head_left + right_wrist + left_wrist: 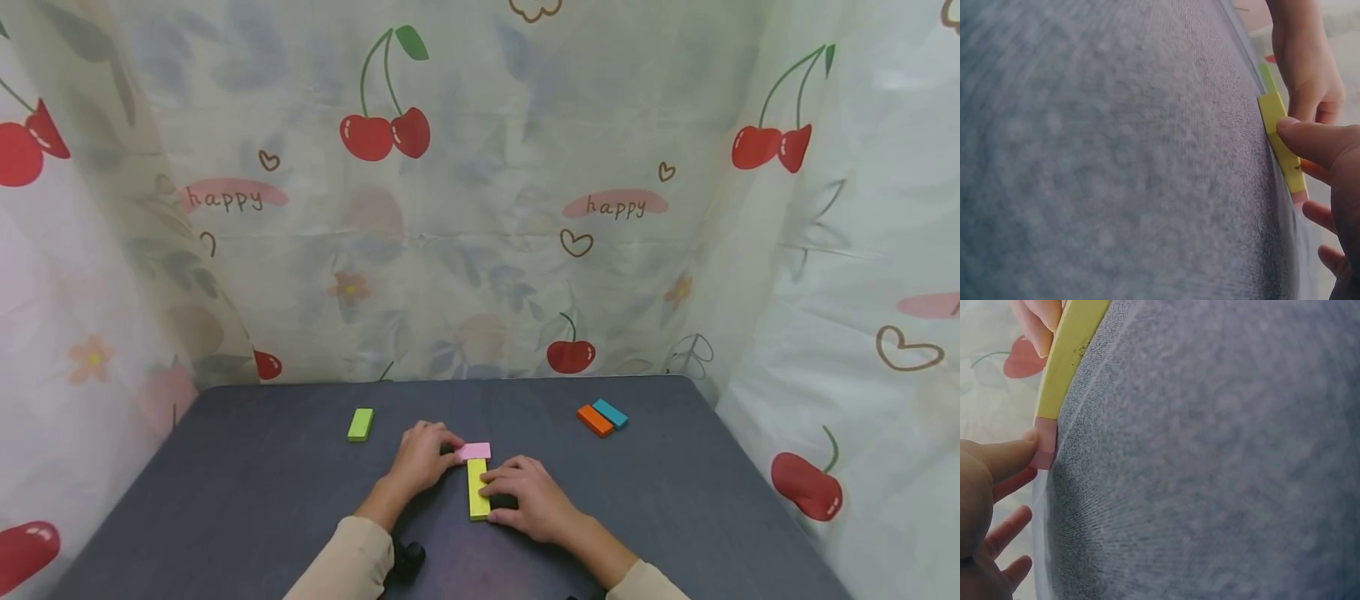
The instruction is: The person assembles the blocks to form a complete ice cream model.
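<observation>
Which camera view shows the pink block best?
The head view: it shows the pink block's top, with the left hand at one end. The left wrist view is closer, but steeply angled, with fingers over part of it; the right wrist view shows just a sliver beyond the yellow block.

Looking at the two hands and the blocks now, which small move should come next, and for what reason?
Probably the right hand should gently let go of the yellow block. Its far end appears to meet the pink block, which the left hand pinches, and both blocks lie on the dark table, so the yellow one likely needs no more support.
</observation>
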The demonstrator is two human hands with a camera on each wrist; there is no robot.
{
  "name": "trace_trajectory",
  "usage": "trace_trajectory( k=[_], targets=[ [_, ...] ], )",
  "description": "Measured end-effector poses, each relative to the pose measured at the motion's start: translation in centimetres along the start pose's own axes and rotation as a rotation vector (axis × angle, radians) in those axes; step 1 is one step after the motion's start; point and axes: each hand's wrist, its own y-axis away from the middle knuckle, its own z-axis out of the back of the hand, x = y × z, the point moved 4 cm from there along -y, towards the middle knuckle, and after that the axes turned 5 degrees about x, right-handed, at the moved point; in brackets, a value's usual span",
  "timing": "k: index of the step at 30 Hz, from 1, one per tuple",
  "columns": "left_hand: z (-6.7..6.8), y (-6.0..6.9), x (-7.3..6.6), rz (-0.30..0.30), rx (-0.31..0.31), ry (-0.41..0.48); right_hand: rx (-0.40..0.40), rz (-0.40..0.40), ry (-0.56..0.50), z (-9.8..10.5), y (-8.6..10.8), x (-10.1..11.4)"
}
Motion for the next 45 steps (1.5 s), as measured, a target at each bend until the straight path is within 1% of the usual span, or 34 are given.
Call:
trace_trajectory(
  k=[8,15,21,27,34,37,45],
  targets=[
    [0.17,0.04,-0.22,-0.02,-0.006,0.006,0.022,-0.03,-0.035,-0.01,0.01,0.09],
    [0.14,-0.14,-0.1,-0.025,-0.001,0.003,0.011,-0.024,-0.023,0.09,0.02,0.19],
    [0.13,-0.27,-0.01,-0.043,0.0,0.001,0.006,-0.013,-0.015,0.12,0.06,0.23],
    [0.11,-0.22,0.01,-0.036,0.006,0.021,0.003,-0.01,-0.011,0.01,0.08,0.24],
    [0.27,-0.07,-0.05,-0.041,0.003,0.019,0.011,-0.016,-0.021,0.06,0.02,0.33],
    [0.27,-0.1,-0.02,-0.03,0.011,0.031,0.005,-0.007,-0.016,0.1,-0.02,0.42],
    [0.24,-0.22,-0.03,-0.039,0.02,0.046,0.005,0.002,-0.015,0.09,-0.12,0.32]
  ],
)
